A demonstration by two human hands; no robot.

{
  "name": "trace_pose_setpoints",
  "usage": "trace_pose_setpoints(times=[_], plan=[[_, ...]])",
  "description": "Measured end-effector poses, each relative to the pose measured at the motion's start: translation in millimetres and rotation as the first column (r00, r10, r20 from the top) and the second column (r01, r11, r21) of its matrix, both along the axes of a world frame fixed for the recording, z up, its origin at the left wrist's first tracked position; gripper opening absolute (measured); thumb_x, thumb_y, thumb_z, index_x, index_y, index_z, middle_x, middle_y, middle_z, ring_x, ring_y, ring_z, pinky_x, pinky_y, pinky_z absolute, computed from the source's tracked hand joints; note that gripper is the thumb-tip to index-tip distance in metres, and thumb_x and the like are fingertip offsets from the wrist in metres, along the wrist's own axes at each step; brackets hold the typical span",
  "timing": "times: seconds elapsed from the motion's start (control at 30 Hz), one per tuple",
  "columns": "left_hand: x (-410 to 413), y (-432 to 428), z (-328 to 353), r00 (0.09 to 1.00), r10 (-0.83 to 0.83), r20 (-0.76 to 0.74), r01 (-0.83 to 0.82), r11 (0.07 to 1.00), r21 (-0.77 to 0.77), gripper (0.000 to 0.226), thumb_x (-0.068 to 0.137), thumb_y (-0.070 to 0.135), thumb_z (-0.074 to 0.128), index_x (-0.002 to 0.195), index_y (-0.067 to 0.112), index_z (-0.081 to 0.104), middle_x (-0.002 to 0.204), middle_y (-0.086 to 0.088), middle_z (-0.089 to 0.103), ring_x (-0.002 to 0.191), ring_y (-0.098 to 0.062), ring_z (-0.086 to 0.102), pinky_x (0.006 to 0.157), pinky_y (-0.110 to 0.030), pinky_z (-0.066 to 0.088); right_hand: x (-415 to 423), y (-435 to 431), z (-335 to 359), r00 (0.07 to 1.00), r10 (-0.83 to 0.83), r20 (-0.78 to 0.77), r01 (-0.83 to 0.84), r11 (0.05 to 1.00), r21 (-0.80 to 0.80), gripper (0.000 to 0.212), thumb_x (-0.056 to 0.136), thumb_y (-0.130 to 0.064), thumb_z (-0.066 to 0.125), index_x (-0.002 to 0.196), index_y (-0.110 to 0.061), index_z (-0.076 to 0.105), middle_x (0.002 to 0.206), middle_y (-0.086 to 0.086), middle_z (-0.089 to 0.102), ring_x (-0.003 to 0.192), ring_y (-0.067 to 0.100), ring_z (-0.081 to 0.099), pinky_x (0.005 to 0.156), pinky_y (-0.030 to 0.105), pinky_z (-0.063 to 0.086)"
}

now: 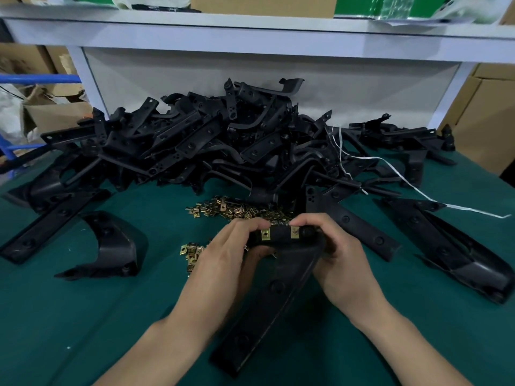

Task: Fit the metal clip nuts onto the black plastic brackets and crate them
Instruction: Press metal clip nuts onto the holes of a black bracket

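A long matte black plastic bracket point(278, 285), flat with round bosses along it, slants above the dark green felt-like worktop point(97, 316). The left hand point(223, 254) and the right hand point(337, 254) each close their grip round its upper end, fingers curled over the top edge. Two brass-coloured stamped metal clip nuts point(265, 234) sit clipped on that edge. Loose clip nuts point(237, 210), too many to count, lie in two patches, one just beyond the bracket and one left of it. Farther beyond rises a tangled heap of black plastic brackets point(223, 140).
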State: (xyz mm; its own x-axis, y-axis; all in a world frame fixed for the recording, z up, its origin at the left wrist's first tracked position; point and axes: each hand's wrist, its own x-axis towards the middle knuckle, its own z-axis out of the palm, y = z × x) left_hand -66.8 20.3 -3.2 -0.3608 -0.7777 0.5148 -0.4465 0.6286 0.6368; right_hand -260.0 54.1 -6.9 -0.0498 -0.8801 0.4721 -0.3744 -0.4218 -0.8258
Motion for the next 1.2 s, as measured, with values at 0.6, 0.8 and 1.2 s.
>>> trace_pose_setpoints(times=[0.6, 0.8, 1.2], plan=[[-0.5, 1.9, 4.0, 1.000, 0.000, -0.003, 0.000, 0.999, -0.033, 0.030, 0.094, 0.045, 0.043, 0.123, 0.040, 0.051, 0.112, 0.024, 0.058, 0.103, -0.005, 0.065, 0.080, -0.036, 0.056, 1.3, -2.3, -3.5, 0.999, -0.039, 0.005, 0.039, 0.999, -0.036, 0.061, 0.082, 0.017, 0.070, 0.104, -0.040, 0.068, 0.097, -0.008, 0.069, 0.082, 0.013, 0.068, 0.067, 0.018, 0.052], [2.1, -1.1, -1.0, 0.999, 0.017, 0.040, -0.016, 0.999, -0.045, 0.053, 0.091, 0.004, 0.067, 0.124, 0.041, 0.049, 0.115, 0.020, 0.059, 0.106, -0.009, 0.063, 0.082, -0.034, 0.054, 2.5, -0.8, -3.3, 0.999, -0.042, 0.036, 0.041, 0.999, 0.002, 0.057, 0.083, 0.015, 0.070, 0.104, -0.038, 0.068, 0.092, -0.007, 0.071, 0.075, 0.013, 0.068, 0.063, 0.022, 0.054], [0.6, -7.2, -2.4, 1.000, -0.015, 0.016, 0.018, 0.987, -0.162, 0.029, 0.094, 0.023, 0.061, 0.123, 0.021, 0.061, 0.110, 0.008, 0.064, 0.097, -0.017, 0.066, 0.079, -0.041, 0.057, 3.6, -1.8, -5.3, 0.998, -0.064, 0.024, 0.064, 0.998, 0.005, 0.044, 0.088, -0.004, 0.071, 0.101, -0.045, 0.065, 0.090, -0.006, 0.071, 0.073, 0.013, 0.066, 0.063, 0.024, 0.053]])
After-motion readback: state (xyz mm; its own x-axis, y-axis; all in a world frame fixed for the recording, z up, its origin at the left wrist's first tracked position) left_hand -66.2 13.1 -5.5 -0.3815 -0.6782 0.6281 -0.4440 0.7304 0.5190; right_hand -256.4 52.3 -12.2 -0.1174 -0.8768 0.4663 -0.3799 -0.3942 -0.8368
